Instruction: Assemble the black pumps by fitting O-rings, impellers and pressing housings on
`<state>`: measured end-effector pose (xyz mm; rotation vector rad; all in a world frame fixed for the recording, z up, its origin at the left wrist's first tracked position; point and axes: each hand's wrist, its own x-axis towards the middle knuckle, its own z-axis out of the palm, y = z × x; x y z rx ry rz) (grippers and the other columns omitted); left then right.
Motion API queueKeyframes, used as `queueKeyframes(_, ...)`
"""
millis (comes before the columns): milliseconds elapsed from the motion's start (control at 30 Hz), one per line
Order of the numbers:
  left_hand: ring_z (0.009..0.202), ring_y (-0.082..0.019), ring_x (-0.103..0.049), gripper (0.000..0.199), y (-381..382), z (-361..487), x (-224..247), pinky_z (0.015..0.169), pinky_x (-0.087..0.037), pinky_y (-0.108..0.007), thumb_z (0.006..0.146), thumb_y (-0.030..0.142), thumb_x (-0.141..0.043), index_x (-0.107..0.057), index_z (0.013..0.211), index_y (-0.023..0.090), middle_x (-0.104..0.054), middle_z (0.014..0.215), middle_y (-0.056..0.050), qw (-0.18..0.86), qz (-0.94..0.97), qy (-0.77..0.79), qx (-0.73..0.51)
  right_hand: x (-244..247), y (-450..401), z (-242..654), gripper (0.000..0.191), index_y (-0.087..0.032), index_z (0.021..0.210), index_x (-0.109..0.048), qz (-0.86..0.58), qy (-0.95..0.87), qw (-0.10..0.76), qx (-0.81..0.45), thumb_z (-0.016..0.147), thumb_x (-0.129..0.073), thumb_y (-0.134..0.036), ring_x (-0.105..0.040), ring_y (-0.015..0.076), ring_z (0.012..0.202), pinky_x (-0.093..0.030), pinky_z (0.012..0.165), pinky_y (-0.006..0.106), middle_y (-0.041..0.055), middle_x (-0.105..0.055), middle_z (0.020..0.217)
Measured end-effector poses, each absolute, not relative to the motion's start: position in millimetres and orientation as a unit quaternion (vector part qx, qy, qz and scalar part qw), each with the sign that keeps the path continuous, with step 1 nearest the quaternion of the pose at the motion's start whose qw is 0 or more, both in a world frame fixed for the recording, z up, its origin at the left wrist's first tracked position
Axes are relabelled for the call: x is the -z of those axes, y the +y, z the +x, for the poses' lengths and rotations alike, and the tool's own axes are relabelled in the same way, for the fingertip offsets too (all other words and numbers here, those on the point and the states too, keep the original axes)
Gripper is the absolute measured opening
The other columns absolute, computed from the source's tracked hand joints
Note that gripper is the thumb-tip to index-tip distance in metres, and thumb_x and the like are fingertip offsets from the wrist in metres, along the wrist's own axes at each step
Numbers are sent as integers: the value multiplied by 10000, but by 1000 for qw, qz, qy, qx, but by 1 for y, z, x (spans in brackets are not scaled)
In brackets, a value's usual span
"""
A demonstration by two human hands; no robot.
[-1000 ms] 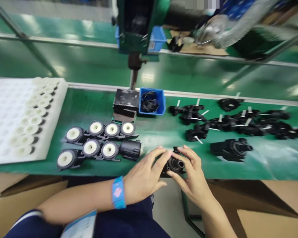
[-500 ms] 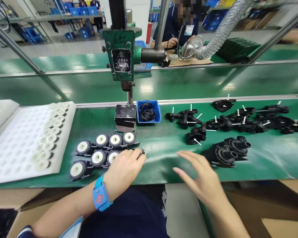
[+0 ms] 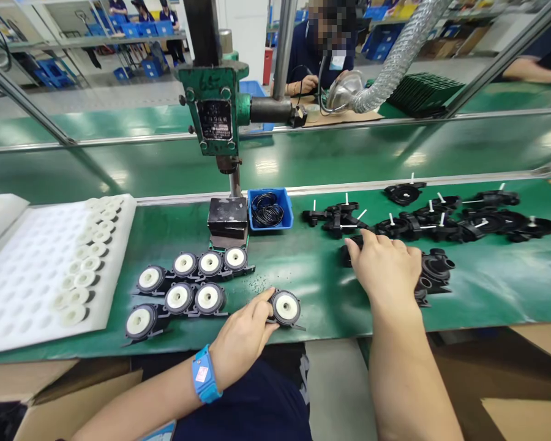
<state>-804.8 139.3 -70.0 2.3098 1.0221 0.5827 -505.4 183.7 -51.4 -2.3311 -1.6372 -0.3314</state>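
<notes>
My left hand [image 3: 248, 327], with a blue wrist strap, grips a round black housing with a white ring [image 3: 286, 307] near the table's front edge. Over at the right, my right hand [image 3: 388, 263] has its fingers bent down on a black part with a white pin, mostly covered by the hand. Several more housings with white rings [image 3: 179, 297] lie in rows to the left. Black parts with white pins [image 3: 344, 219] lie beyond my right hand, and black housings with a spout [image 3: 436, 264] are just right of it.
A green press [image 3: 215, 110] stands over a black block [image 3: 228, 213]. Beside it is a blue bin [image 3: 288, 214] of black rings. A white foam tray [image 3: 114, 275] holds white rings at left. Across the bench a person [image 3: 298, 58] works under a duct.
My left hand has moved right with one housing out of the row. My right hand has reached forward and closed down over a black part. The view has shifted slightly.
</notes>
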Motion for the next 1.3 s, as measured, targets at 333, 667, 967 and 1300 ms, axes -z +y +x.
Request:
queueKeyframes(333,1380,-372,-497,874,140,-805,83,1057,-533,-560,847,466,-750,-241,1519,235,-407,1530,-225,336,797,364,-346,27,166,-530,510,-217,1200,-678,-711,-616,304,-149,926,-519,-616,-634,150,801,-498,741,272,82,-695,1057)
queueKeyframes(667,1409,-346,-482,1030,147,-801,90,1151,-455,-551,760,403,-842,-192,1542,239,-478,1510,-176,408,784,360,-300,57,152,-582,480,-217,1040,-711,-488,-382,485,-617,741,-785,-584,-656,92,713,-535,599,161,47,-690,932)
queueKeyframes(967,1355,-300,-544,973,157,-801,93,1153,-455,-482,784,313,-811,-203,1540,239,-585,1422,-124,497,737,331,-317,80,159,-590,526,-234,1075,-708,-500,-347,444,-658,690,-833,-570,-647,81,715,-548,625,156,39,-683,924)
queueKeyframes(1300,1319,-291,-575,971,158,-800,96,1124,-474,-480,762,323,-827,-236,1528,241,-612,1384,-121,507,725,330,-329,69,159,-575,435,-236,1117,-712,-482,-470,403,-620,800,-753,-530,-666,124,837,-574,743,204,50,-683,973)
